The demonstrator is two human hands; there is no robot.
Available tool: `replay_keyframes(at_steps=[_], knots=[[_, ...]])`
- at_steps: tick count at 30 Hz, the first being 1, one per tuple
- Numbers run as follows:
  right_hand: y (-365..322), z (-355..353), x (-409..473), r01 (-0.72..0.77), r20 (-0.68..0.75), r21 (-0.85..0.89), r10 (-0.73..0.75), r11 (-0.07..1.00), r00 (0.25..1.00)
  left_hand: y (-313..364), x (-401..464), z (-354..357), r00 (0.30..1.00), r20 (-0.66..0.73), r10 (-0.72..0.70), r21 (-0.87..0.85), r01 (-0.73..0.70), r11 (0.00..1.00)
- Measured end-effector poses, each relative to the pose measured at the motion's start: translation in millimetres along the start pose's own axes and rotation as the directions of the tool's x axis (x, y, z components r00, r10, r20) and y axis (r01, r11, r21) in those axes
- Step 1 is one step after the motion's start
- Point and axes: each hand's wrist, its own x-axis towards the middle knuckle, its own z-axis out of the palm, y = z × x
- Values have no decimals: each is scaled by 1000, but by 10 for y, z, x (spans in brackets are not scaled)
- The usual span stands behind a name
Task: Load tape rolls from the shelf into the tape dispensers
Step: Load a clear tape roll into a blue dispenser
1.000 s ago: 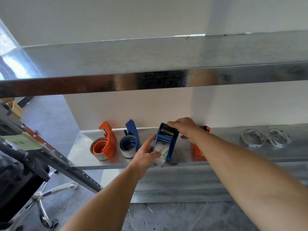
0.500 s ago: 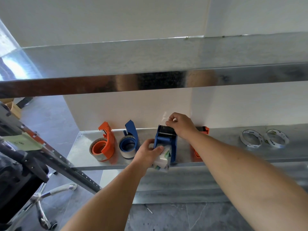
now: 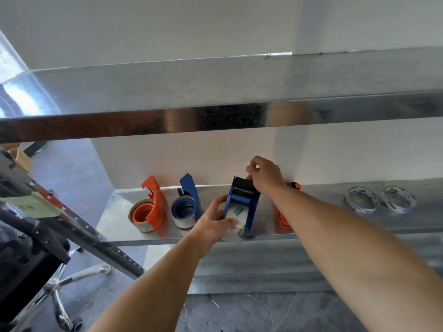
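Observation:
A blue tape dispenser (image 3: pixel 249 202) stands on the lower metal shelf (image 3: pixel 335 219) with a clear tape roll (image 3: pixel 233 221) seated in it. My left hand (image 3: pixel 213 221) grips the roll and the dispenser's near end. My right hand (image 3: pixel 265 174) is above the dispenser's far toothed end, its fingers pinched on the clear tape's loose end. To the left stand an orange dispenser (image 3: pixel 149 207) and another blue dispenser (image 3: pixel 185 204), each with a roll in it. An orange dispenser (image 3: pixel 285 216) lies mostly hidden behind my right forearm.
Two thin white tape rolls (image 3: pixel 362 200) (image 3: pixel 399 200) lie flat at the shelf's right. An upper metal shelf (image 3: pixel 215 92) overhangs the work. A slanted perforated rail (image 3: pixel 79 226) and an office chair (image 3: pixel 31 264) stand at the left on the grey floor.
My right hand has lifted from the dispenser's far end, drawing the tape's loose end upward. My left hand has stayed on the roll.

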Motion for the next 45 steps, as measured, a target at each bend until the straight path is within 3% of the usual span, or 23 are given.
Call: replay_keyframes(at_steps=[10, 21, 25, 35, 39, 42, 45], knots=[[28, 35, 28, -60, -98, -24, 58, 998, 994, 26, -27, -56, 999, 36, 5, 0, -5, 1000], [22, -31, 94, -158, -55, 26, 159, 987, 986, 38, -96, -137, 997, 82, 13, 50, -18, 999], [-33, -33, 123, -254, -55, 183, 268, 950, 962, -16, -113, -129, 995, 99, 10, 78, -18, 997], [53, -118, 138, -236, -64, 73, 241, 969, 968, 56, -77, -88, 998, 63, 3, -21, -2, 1000], [19, -122, 122, -261, -76, 216, 283, 941, 956, 94, -77, -103, 999, 53, 5, -42, -3, 999], [-8, -156, 101, -136, -127, 204, 164, 970, 978, 104, -81, -110, 999, 43, -2, -57, 4, 998], [-13, -143, 67, -30, -6, 213, 33, 976, 999, 110, -74, -113, 1000, 29, -3, -93, 6, 996]])
